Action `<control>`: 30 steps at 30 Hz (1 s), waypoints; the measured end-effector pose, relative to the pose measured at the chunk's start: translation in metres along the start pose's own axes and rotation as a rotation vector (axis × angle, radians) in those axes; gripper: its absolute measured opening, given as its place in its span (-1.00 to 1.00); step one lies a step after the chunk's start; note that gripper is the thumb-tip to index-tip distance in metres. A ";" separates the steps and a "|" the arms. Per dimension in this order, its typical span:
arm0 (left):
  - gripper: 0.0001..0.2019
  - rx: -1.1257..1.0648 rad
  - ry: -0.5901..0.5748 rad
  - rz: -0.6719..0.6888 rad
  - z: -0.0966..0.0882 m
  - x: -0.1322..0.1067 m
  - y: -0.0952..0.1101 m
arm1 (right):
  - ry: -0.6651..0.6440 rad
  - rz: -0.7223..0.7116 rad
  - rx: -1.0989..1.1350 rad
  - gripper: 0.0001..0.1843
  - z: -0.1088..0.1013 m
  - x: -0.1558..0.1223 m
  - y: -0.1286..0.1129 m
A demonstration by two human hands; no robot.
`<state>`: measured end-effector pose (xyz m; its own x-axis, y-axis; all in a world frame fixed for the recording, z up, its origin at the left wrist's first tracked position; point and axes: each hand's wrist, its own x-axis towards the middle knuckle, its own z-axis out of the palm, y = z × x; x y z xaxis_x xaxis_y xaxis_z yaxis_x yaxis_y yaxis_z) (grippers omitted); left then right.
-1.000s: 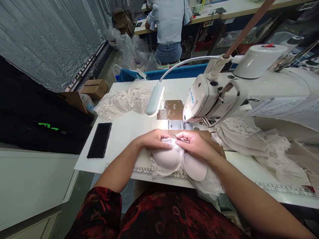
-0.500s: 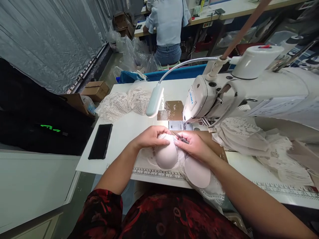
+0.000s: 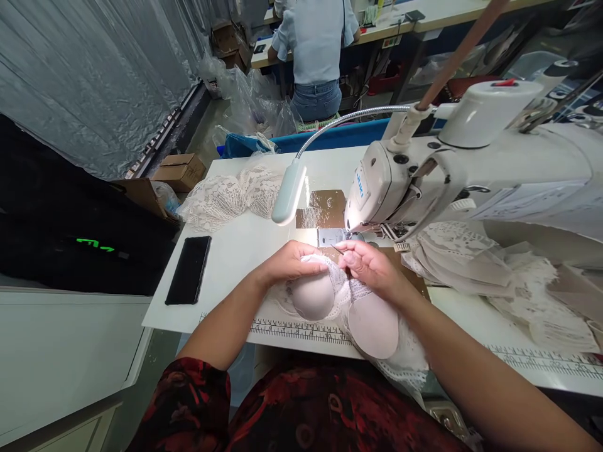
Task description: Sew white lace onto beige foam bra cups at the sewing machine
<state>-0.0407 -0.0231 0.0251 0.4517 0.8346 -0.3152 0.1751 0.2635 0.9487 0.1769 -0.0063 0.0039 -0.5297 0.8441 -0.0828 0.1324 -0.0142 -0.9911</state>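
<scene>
One bra cup [image 3: 313, 300] has its far edge in the left grip [image 3: 296, 260].

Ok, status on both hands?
Left hand gripping pale lace-edged padded bra. Right hand holding slim dark tool, mostly hidden. White metal sewing machine just beyond.

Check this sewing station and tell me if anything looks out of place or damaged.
Nothing looks plainly spilled or damaged. Slightly untidy: part of the lace-edged bra hangs over the front edge of the white table, and clear plastic lies in a loose heap beyond it.
</scene>
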 end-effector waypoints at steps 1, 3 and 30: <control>-0.69 -0.011 0.011 -0.002 0.000 0.000 0.000 | 0.000 0.007 -0.020 -0.56 -0.002 0.000 0.000; -0.69 -0.042 0.021 0.005 0.001 -0.001 0.000 | -0.022 0.002 -0.057 -0.59 -0.006 0.000 -0.003; -0.69 -0.075 0.027 -0.034 0.006 0.004 -0.003 | -0.119 0.006 -0.084 -0.71 0.001 0.002 -0.015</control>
<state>-0.0339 -0.0236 0.0213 0.4228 0.8371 -0.3472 0.1229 0.3266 0.9371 0.1735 -0.0049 0.0188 -0.6237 0.7745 -0.1052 0.2028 0.0304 -0.9788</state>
